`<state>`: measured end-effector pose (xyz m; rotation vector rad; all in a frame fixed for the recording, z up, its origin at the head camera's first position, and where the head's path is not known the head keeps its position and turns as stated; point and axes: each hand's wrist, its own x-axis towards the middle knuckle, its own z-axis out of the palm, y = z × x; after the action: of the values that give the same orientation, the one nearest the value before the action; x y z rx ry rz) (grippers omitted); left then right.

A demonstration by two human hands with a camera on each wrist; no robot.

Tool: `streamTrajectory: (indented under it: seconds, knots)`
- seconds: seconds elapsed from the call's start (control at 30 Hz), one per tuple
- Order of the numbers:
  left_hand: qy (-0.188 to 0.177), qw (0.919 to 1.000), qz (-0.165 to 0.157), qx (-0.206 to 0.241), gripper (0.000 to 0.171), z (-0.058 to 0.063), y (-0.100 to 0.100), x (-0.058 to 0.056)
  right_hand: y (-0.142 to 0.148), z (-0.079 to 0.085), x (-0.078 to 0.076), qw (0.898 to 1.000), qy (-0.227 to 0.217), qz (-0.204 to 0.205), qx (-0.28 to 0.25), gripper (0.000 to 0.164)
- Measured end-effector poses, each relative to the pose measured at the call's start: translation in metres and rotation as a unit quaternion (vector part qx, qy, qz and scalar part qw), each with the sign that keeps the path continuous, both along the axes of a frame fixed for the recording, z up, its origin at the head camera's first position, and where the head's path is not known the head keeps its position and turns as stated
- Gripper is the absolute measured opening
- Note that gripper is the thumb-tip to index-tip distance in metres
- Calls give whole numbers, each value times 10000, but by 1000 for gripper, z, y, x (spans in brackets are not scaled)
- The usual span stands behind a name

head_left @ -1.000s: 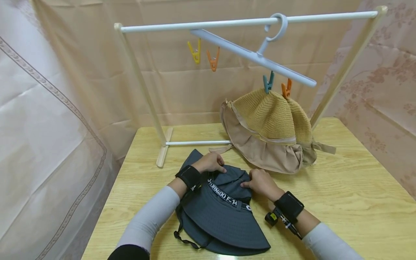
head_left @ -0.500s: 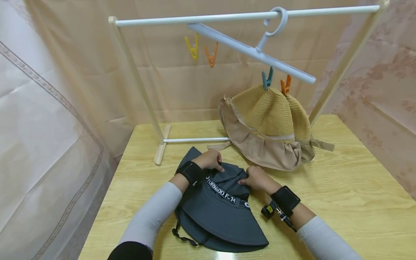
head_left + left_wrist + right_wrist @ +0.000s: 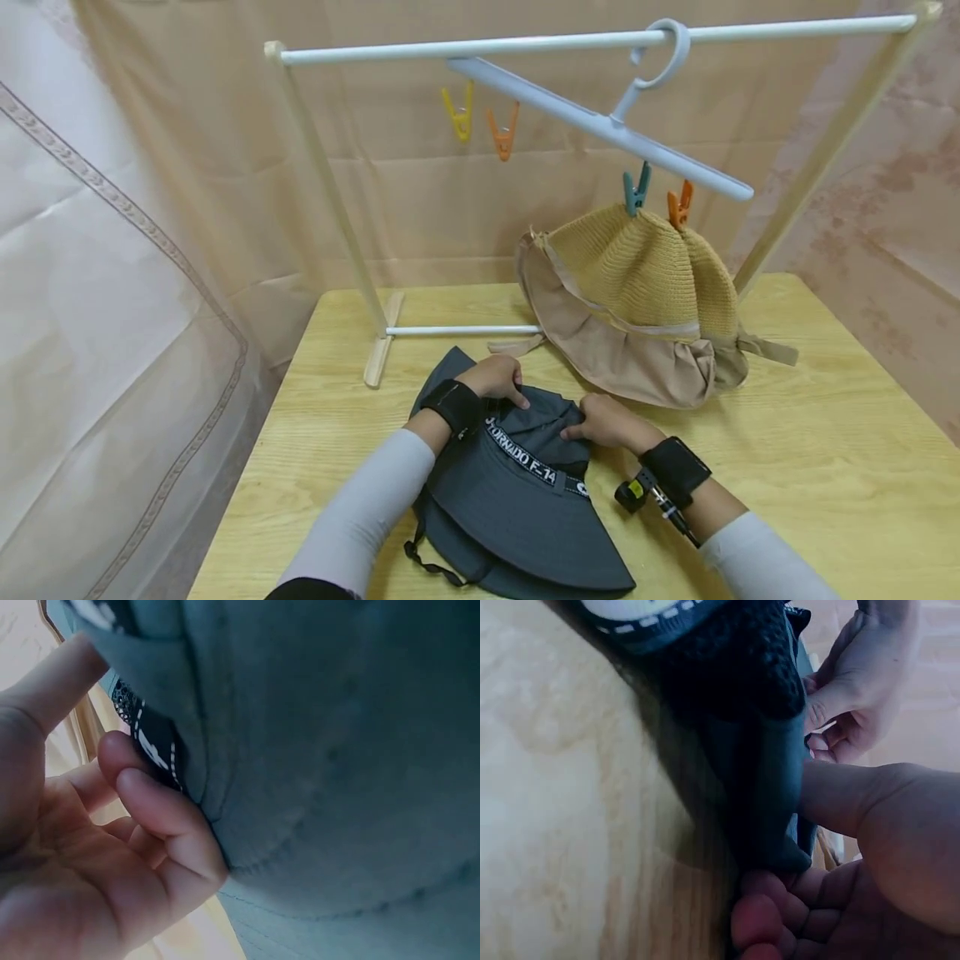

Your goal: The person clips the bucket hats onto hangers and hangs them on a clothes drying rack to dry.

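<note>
As it points crown-away, the hat (image 3: 517, 500) slants diagonally

1. Light grey, creased left sleeve (image 3: 360, 510), black fabric (image 3: 311, 589) above it.
2. Light grey right sleeve (image 3: 767, 560).
3. Wide black left wristband (image 3: 454, 405).
4. Black right wristband (image 3: 677, 470), small black camera (image 3: 627, 497), yellow mark (image 3: 637, 487), silver-and-black connector (image 3: 666, 507).

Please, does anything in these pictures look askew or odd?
Yes, the hanger hangs askew, its right end low, probably because the beige hat is clipped only on that side; the yellow clip opposite holds nothing.
</note>
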<state>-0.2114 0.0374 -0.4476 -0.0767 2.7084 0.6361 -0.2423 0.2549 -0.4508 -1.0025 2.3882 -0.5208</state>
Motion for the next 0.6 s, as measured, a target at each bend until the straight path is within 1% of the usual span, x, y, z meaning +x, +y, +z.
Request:
streamTrajectory:
  seconds: [0.1, 0.17, 0.27, 0.37, 0.43, 0.53, 0.6]
  knots:
    - [-161, 9999, 28, 56, 34, 0, -2, -2, -1, 1, -2, 9998, -210, 49, 12, 43]
    - [-311, 9995, -3, 89, 34, 0, 0, -1, 1, 0, 1, 9994, -337, 51, 81, 40]
    - [-391, 9991, 45, 126, 34, 1, 0, -2, 0, 1, 1, 9992, -324, 69, 203, 34]
    - [-346, 9993, 147, 6, 37, 5, -1, -4, -5, 6, -4, 9991, -283, 87, 296, 32]
    - [-397, 9990, 208, -28, 42, 7, -3, -6, -7, 9, -7, 9988, -257, 206, 357, 31]
    - [-498, 9987, 140, -41, 49, 5, -2, -8, -8, 10, -8, 9980, -343, 240, 470, 32]
    - [-555, 9984, 48, 40, 54, 3, -2, -10, -7, 8, -8, 9978, -362, 219, 507, 34]
